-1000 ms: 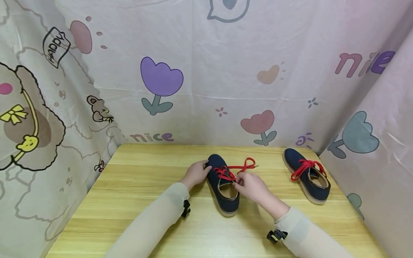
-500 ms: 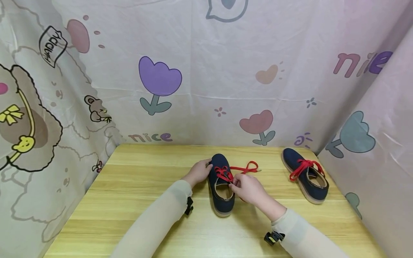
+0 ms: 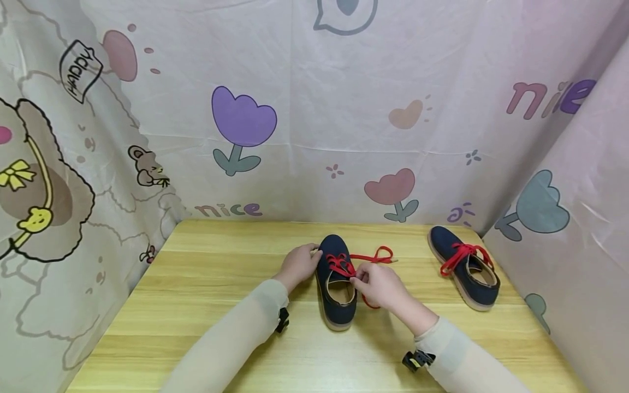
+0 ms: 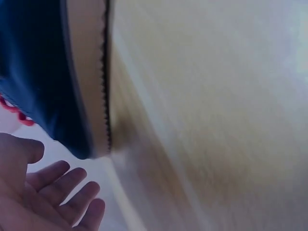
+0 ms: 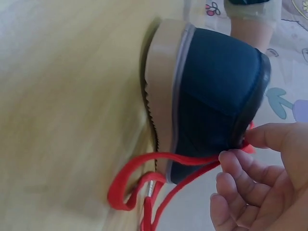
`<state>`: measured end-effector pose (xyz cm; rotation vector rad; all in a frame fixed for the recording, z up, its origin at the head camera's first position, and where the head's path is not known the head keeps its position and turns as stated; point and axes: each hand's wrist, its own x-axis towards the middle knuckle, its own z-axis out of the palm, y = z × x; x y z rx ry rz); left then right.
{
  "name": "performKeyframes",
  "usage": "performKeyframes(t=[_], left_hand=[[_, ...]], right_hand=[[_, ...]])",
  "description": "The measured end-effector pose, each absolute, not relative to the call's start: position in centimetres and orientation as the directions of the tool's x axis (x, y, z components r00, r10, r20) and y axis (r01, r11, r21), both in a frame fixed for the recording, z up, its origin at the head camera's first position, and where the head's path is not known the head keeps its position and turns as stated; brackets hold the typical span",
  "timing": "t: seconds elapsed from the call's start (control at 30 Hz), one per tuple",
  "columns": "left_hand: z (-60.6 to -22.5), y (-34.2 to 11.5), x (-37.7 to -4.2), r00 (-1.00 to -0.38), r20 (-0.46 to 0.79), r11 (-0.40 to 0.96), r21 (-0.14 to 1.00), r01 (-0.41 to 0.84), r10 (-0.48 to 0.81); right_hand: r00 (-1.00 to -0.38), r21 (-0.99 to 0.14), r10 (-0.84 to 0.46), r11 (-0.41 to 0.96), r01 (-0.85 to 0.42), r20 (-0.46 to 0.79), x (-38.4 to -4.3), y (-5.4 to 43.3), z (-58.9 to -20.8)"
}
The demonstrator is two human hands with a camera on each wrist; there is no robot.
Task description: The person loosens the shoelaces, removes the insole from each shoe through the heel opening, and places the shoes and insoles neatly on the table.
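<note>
A navy shoe (image 3: 340,312) stands on the table with its toe pointing away from me. Red shoelace (image 5: 168,156) runs through its eyelets and trails in a loop off its right side. My left hand (image 3: 298,265) is beside the toe on the left, fingers loosely extended; the left wrist view shows them spread near the shoe tip. At the right edge of the shoe opening, my right hand (image 3: 382,285) pinches the shoelace between thumb and index finger. Its other fingers curl loosely below, as the right wrist view shows.
To the right stands a matching navy shoe (image 3: 446,240), its red lace (image 3: 464,251) tied in a bow. A patterned curtain (image 3: 314,120) closes off the back and both sides of the wooden table (image 3: 221,256).
The shoe has turned slightly, its heel swinging left so it points straighter away. Both hands stay at it. A bit of red lace now shows below my right hand.
</note>
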<state>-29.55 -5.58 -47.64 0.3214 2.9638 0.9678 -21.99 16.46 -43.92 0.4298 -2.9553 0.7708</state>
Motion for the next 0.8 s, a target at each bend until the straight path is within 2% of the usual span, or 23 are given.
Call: performKeyframes(t=[0.33,0.6,0.8], left_hand=[[-45.0,-6.0,-25.8,-0.971,0.157,0.784,0.573,0.239,0.181],[-44.5,-5.0,-23.6,-0.935,0.261,0.837,0.433,0.334,0.239],[-44.9,-4.3,-22.6,-0.904,0.337,0.872,0.317,0.372,0.263]], right_hand=[[-0.95,-0.464,-0.242,0.831,-0.307,0.195,-22.2,16.5,-42.9],[-0.9,-0.404,-0.303,0.815,-0.416,0.314,-22.6,15.5,-42.5],[-0.89,-0.335,-0.319,0.842,-0.424,0.325,-23.0,14.9,-42.7]])
